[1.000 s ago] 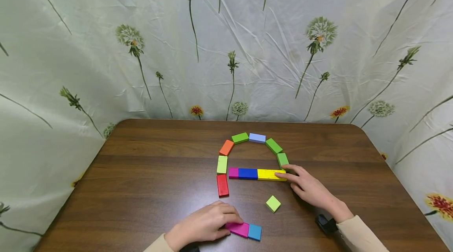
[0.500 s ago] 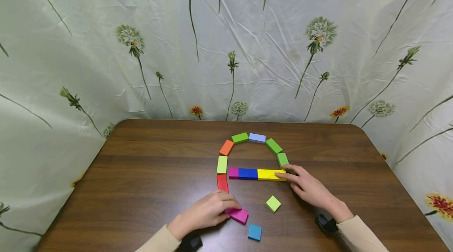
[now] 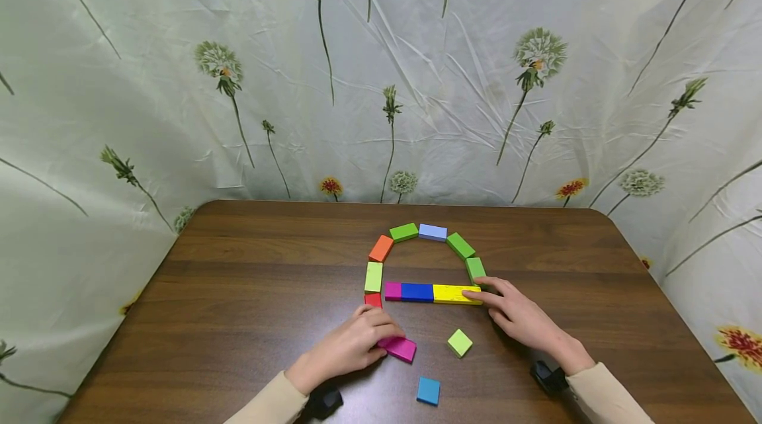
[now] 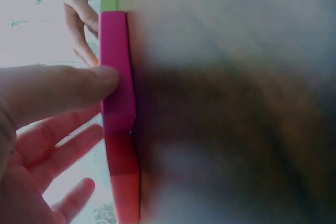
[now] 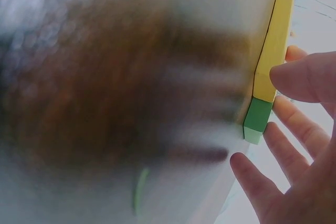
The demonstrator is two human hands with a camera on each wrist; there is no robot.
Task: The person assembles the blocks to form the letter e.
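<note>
Over the near left of the blocks in the head view, my left hand [image 3: 351, 343] pinches the left end of a magenta block [image 3: 400, 348]. Its thumb [image 4: 107, 80] lies across that block in the left wrist view. The red block [image 3: 372, 299] beyond is partly covered by the hand. My right hand [image 3: 526, 321] rests a straight index finger on the right end of the yellow block [image 3: 452, 294], its other fingers spread beside the lower green block [image 3: 475, 268]. In the right wrist view the thumb [image 5: 302, 77] overlaps the yellow block's near side.
Light green, orange, green and light blue [image 3: 432, 232] blocks curve in an arch. A purple block [image 3: 393, 291] and a blue block [image 3: 417, 292] line up with the yellow one. A lime block [image 3: 460, 343] and a teal block [image 3: 428, 391] lie loose on the wooden table [image 3: 250, 305].
My left hand has moved the magenta block away from the teal block, forward toward the red one, covering more of the red block. The right hand has stayed in place.
</note>
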